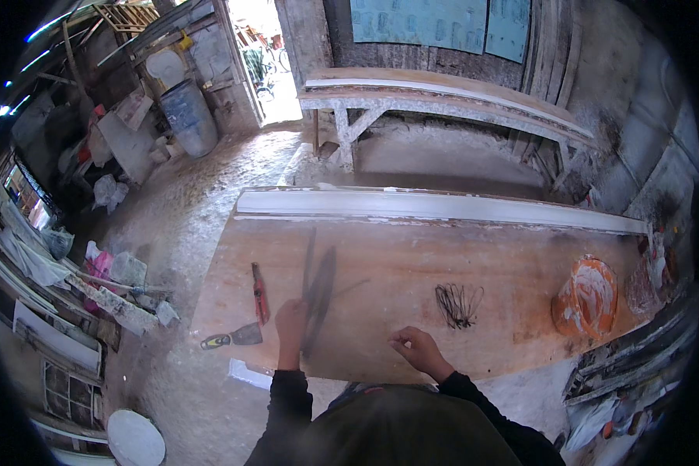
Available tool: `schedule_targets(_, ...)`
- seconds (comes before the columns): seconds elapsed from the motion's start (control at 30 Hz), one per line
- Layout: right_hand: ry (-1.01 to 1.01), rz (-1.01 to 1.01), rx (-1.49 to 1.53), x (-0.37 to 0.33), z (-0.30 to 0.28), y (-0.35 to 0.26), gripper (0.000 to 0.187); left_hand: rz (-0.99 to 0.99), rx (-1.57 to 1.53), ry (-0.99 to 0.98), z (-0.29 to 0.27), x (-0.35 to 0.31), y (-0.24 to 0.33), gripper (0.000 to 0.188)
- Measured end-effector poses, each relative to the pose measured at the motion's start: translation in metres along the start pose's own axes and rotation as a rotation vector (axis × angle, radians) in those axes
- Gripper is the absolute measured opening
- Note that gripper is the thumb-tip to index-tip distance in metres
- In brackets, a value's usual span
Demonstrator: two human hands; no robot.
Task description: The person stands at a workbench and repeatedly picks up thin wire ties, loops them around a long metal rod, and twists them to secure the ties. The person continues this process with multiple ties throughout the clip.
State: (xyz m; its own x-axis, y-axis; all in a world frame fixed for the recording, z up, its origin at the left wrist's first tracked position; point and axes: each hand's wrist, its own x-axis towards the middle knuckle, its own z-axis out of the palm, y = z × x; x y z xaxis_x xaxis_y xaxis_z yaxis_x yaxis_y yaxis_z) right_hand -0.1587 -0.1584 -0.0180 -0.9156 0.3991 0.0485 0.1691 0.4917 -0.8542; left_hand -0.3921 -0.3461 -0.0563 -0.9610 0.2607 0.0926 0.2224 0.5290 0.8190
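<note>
My left hand (290,320) grips a dark, flat, blade-like tool (319,289), blurred by motion, above the wooden worktable (412,268). My right hand (415,348) hovers over the near edge of the table with its fingers curled; I cannot tell whether it pinches anything. A bundle of thin black wire (457,303) lies to the right of that hand. Left of my left hand lie a red-handled tool (259,291) and a putty knife (234,337) with a yellow and black handle. A long white moulding strip (443,206) runs along the far edge of the table.
An orange bucket (586,299) smeared with white stands at the table's right end. A second bench (443,97) stands by the back wall. A blue barrel (188,116) sits near the doorway. Clutter, bags and boards line the left side; a white round lid (135,439) lies on the floor.
</note>
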Motion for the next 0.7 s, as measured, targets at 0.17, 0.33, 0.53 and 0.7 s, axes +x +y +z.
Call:
schedule_targets(0.17,-0.113,0.018,0.193,0.008,0.000,-0.004,0.026,-0.112,-0.521,-0.273,-0.006,-0.017,0.040,0.008)
schedule_targets(0.33,-0.135,0.059,0.545,0.023,-0.010,-0.046,0.034,0.029,-0.468,-0.625,0.015,-0.055,0.070,0.008)
schedule_targets(0.53,-0.179,0.131,0.836,0.020,-0.024,-0.034,0.017,-0.113,-0.579,-0.810,0.022,-0.083,0.124,0.010)
schedule_targets(0.7,-0.141,0.199,0.791,0.013,-0.049,-0.036,0.010,0.032,-0.404,-0.816,0.036,-0.091,0.135,0.007)
